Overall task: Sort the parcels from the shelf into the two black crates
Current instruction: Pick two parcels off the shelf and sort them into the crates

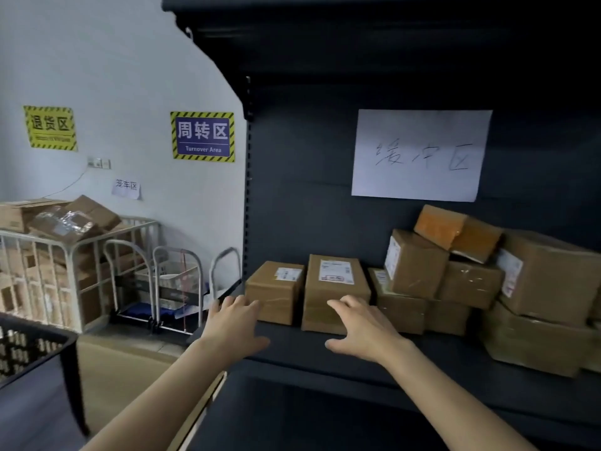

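Two taped brown parcels with white labels stand side by side at the left of the dark shelf [325, 356]: a small parcel [276, 289] and a taller parcel [335, 288]. My left hand [232, 327] is open, its fingertips at the small parcel's lower left corner. My right hand [364, 327] is open too, fingers spread against the front of the taller parcel. Neither hand grips anything. Further right lies a pile of several more parcels [487, 281], topped by an orange one [455, 231]. A corner of one black crate [35, 349] shows at the lower left.
A white paper sign [419, 154] hangs on the shelf's back panel. To the left, a white cage cart [74, 265] is full of cardboard boxes, with folded hand trolleys [175, 288] beside it. Wall signs hang above them.
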{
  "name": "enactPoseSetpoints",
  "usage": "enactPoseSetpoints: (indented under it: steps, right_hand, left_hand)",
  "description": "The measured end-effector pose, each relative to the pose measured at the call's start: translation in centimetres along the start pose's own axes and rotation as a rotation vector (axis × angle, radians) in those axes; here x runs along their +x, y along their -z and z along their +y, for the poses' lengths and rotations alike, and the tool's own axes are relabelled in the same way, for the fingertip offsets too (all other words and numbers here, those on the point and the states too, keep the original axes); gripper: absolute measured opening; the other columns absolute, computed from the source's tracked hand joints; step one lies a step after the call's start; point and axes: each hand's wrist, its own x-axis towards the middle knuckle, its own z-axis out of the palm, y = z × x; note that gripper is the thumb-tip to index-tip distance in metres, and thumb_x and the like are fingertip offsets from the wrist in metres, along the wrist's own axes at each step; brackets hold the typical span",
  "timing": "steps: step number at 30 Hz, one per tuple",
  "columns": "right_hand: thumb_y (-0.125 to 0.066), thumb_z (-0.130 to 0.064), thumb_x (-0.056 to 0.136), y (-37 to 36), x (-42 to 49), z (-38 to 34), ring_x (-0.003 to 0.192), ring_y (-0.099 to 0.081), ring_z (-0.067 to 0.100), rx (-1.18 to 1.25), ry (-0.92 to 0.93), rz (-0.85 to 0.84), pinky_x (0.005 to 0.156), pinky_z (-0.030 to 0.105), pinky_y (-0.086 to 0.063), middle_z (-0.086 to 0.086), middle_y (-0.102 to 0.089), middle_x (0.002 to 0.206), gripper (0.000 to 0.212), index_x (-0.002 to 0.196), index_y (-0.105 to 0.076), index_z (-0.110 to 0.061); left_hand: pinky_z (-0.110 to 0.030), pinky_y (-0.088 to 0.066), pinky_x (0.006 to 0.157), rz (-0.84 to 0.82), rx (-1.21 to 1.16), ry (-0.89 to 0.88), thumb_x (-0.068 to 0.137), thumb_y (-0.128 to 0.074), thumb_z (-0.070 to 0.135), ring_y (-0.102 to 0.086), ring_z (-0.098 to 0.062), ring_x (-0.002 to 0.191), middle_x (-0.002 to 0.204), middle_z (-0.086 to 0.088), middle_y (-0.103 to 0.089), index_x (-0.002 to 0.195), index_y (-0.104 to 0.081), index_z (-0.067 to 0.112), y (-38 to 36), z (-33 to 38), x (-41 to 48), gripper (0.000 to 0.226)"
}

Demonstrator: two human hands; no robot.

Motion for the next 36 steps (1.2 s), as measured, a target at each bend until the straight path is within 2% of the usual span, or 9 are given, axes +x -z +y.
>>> enactPoseSetpoints:
  steps: [3,8,11,15,22,28,36]
  right_hand:
    - [-0.058,-0.046,0.083,0.4,-0.8,3.0,0.127,-0.037,0.022,-0.012,-0.008,0.005,0.100,0.035,-0.038,0.001,-0.032,0.144,0.074,0.145,-0.024,-0.022]
    - [-0.059,-0.048,0.082,0.8,-2.0,7.9,0.131,-0.035,0.022,-0.001,-0.050,0.028,0.103,0.035,-0.036,0.001,-0.032,0.145,0.077,0.145,-0.024,-0.023]
    - [-0.058,-0.048,0.081,1.2,-2.8,10.3,0.132,-0.033,0.021,0.010,-0.083,0.042,0.105,0.035,-0.035,0.001,-0.032,0.145,0.076,0.145,-0.024,-0.023]
    - [-0.058,-0.048,0.081,1.6,-3.9,12.9,0.130,-0.034,0.019,0.004,-0.134,0.059,0.103,0.034,-0.036,0.000,-0.033,0.144,0.076,0.145,-0.025,-0.023]
    - [-0.059,-0.050,0.081,2.9,-5.9,16.1,0.130,-0.034,0.019,-0.019,-0.258,0.093,0.101,0.033,-0.038,0.000,-0.031,0.145,0.077,0.145,-0.024,-0.024]
    - [-0.058,-0.050,0.082,4.4,-6.4,17.4,0.132,-0.034,0.017,-0.060,-0.338,0.153,0.103,0.032,-0.039,-0.001,-0.029,0.147,0.077,0.146,-0.023,-0.025]
    - [-0.057,-0.052,0.083,4.5,-5.6,17.6,0.133,-0.033,0.015,-0.071,-0.401,0.170,0.105,0.031,-0.036,-0.002,-0.030,0.148,0.076,0.146,-0.023,-0.025]
  left_hand:
    - [-0.040,-0.024,0.107,-0.010,-0.017,-0.009,0.080,-0.055,0.052,-0.033,-0.025,0.130,0.135,-0.002,-0.043,0.138,-0.036,0.025,0.1,2.9,0.8,0.067]
    - [-0.042,-0.025,0.107,-0.011,-0.057,-0.045,0.081,-0.055,0.050,-0.035,-0.027,0.129,0.135,-0.002,-0.044,0.133,-0.041,0.026,0.2,7.5,2.3,0.059]
    - [-0.043,-0.022,0.110,-0.014,-0.066,-0.069,0.081,-0.055,0.047,-0.031,-0.026,0.133,0.139,-0.002,-0.041,0.138,-0.036,0.027,0.2,10.1,3.3,0.063]
    - [-0.042,-0.017,0.113,-0.022,-0.075,-0.109,0.081,-0.055,0.051,-0.027,-0.025,0.136,0.143,0.000,-0.037,0.141,-0.032,0.030,0.2,12.8,5.1,0.068]
    - [-0.042,-0.020,0.112,-0.013,-0.075,-0.244,0.084,-0.054,0.046,-0.025,-0.028,0.137,0.144,-0.005,-0.036,0.141,-0.032,0.027,0.4,16.9,7.8,0.064]
    - [-0.041,-0.023,0.109,0.025,-0.121,-0.347,0.084,-0.055,0.048,-0.030,-0.026,0.133,0.139,-0.003,-0.040,0.141,-0.030,0.024,0.7,18.6,9.6,0.067]
    - [-0.041,-0.019,0.114,0.043,-0.154,-0.443,0.085,-0.055,0.049,-0.029,-0.024,0.135,0.143,-0.001,-0.037,0.144,-0.024,0.026,0.4,18.4,12.4,0.071]
